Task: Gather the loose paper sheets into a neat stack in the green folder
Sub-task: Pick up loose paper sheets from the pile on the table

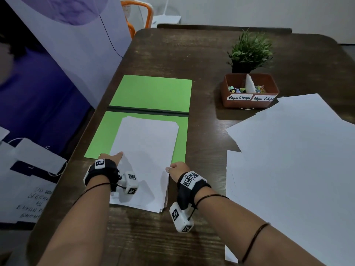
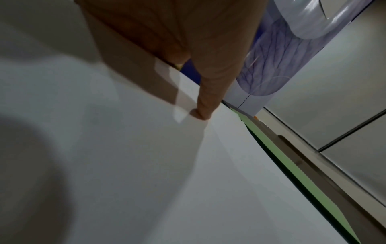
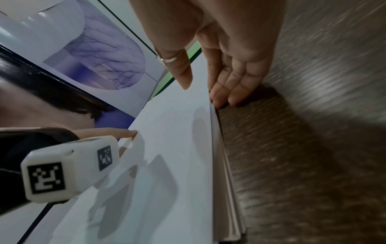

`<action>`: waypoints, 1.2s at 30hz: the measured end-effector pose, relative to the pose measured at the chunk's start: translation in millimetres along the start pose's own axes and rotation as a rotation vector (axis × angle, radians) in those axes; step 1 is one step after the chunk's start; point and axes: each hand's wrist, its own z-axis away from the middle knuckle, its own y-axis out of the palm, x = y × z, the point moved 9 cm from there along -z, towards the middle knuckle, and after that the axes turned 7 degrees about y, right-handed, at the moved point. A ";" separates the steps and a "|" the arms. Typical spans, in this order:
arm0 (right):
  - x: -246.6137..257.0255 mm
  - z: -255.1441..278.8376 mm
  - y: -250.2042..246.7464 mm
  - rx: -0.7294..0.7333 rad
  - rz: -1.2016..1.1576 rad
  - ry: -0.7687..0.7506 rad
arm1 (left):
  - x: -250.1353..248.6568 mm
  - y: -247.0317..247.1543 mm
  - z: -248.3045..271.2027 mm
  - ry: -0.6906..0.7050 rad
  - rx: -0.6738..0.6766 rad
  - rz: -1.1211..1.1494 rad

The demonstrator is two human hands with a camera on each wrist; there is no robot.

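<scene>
The green folder lies open on the dark wooden table. A stack of white paper rests on its near panel and overhangs the folder's front edge towards me. My left hand holds the stack's left edge. Its thumb presses on the top sheet and its fingers go out of sight below the edge. My right hand is at the stack's right edge. Its straight fingers lie against the side of the sheets, its thumb over the top sheet. The edges are slightly fanned.
Many loose white sheets cover the table's right side. A brown organiser box labelled for paper clamps and clips stands behind them, with a potted plant beyond. A purple banner stands along the table's left edge.
</scene>
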 end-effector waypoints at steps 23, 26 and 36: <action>-8.4 -6.9 -74.1 -0.132 -0.609 0.062 | -130.8 -52.4 115.3 0.900 -0.123 0.628; 9.7 -2.6 -60.6 0.206 -0.983 -0.014 | -172.0 -62.7 163.5 1.088 -0.046 0.739; 44.2 54.5 -212.7 -0.108 -1.085 -0.510 | -189.9 -81.8 172.8 1.165 -0.450 0.636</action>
